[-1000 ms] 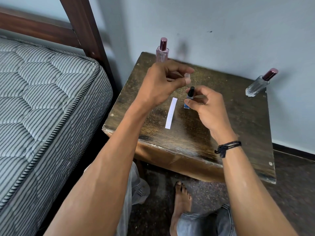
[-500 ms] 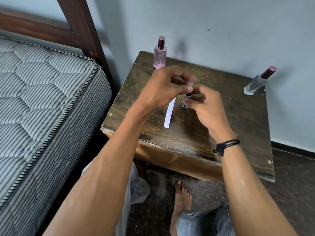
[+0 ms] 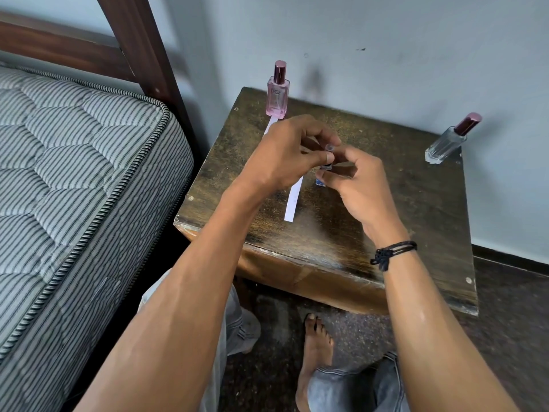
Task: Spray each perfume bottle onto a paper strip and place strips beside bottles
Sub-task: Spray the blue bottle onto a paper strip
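Over the desk's [image 3: 401, 209] middle, the left hand [image 3: 285, 153] is pinching the clear cap [image 3: 329, 148] directly above the upright blue bottle [image 3: 320, 181], which the fingers of the right hand [image 3: 361, 188] are gripping beside the paper strip [image 3: 292, 203].

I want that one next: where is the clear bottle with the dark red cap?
In the head view, the clear bottle stands at the table's far right corner by the wall, apart from the right hand.

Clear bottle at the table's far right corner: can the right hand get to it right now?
Probably not yet: the right hand grips the small blue bottle while the left hand pinches its clear cap. Nothing stands between it and the clear bottle, though.
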